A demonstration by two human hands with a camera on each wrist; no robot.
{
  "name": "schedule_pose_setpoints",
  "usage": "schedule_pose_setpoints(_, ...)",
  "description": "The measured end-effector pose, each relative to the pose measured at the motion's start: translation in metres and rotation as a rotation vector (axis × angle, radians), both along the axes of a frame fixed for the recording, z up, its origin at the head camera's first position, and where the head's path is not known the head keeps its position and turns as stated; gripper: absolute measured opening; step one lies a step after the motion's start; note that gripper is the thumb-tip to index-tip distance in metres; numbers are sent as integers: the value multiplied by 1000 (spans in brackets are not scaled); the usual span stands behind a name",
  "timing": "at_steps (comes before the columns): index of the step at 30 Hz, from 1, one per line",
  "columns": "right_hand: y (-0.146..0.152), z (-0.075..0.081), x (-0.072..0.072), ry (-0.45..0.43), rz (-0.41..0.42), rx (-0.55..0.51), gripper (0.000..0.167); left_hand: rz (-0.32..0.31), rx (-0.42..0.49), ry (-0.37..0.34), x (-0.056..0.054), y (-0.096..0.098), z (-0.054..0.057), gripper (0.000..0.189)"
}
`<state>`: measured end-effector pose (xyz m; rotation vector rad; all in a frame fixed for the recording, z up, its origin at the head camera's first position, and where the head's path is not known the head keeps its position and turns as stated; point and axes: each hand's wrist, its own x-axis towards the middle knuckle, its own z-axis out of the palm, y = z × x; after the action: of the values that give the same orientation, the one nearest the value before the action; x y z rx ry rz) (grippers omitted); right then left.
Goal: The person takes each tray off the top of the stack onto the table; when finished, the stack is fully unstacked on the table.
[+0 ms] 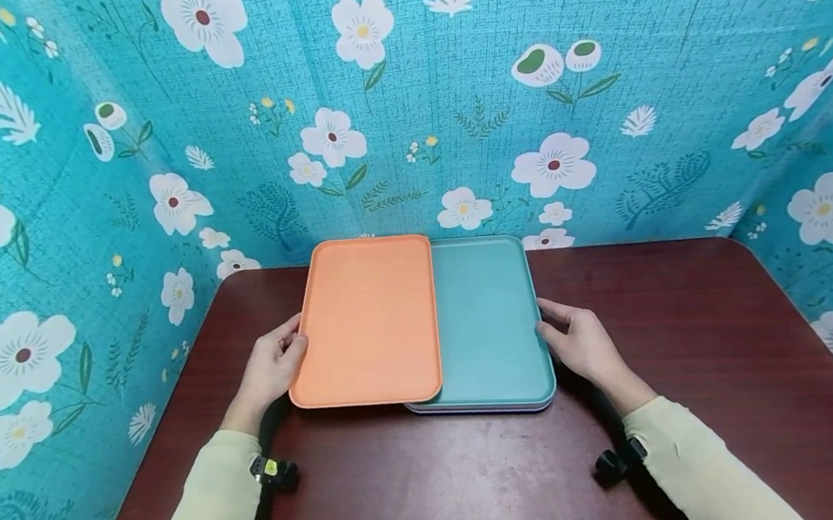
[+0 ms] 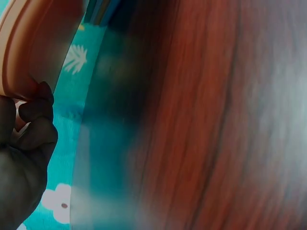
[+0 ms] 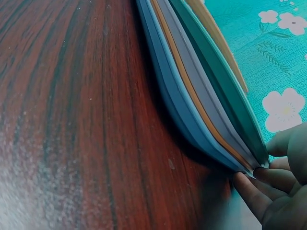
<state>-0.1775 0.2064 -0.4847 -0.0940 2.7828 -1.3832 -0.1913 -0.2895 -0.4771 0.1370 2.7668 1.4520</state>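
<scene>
An orange tray [image 1: 370, 323] lies partly over a teal tray [image 1: 486, 320] and reaches out past it to the left. Its left edge is pinched by my left hand [image 1: 272, 364], and the left wrist view shows the bent fingers [image 2: 38, 108] at the tray's corner. Under the teal tray lie a grey tray [image 3: 192, 72], a thin orange-brown tray [image 3: 177, 62] and a blue tray [image 3: 170, 84], seen edge-on in the right wrist view. My right hand [image 1: 583, 344] touches the right side of this stack with its fingertips.
The stack stands on a dark red-brown wooden table [image 1: 400, 479], near its back edge. Blue floral cloth [image 1: 402, 111] hangs behind the table and on both sides. A small black device [image 1: 279, 474] is strapped to each wrist.
</scene>
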Motion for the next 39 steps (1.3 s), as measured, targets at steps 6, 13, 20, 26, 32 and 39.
schedule_pose_setpoints(6,-1,0,-1,17,-7,26,51,33,-34,-23,3,-22,2,54)
schedule_pose_setpoints(13,-2,0,-1,-8,-1,-4,52,48,-32,-59,7,-48,-1,56)
schedule_pose_setpoints(20,-2,1,-1,-2,-5,13,51,33,-3,-98,9,-64,1,57)
schedule_pose_setpoints(26,-3,-1,-2,-3,-10,16,51,25,-11,-106,7,-79,-3,57)
schedule_pose_setpoints(32,-3,-1,0,-6,-11,7,51,9,-23,-120,7,-89,-5,58)
schedule_pose_setpoints(39,1,-1,1,-14,-15,11,52,86,-232,-141,-4,-89,-6,57)
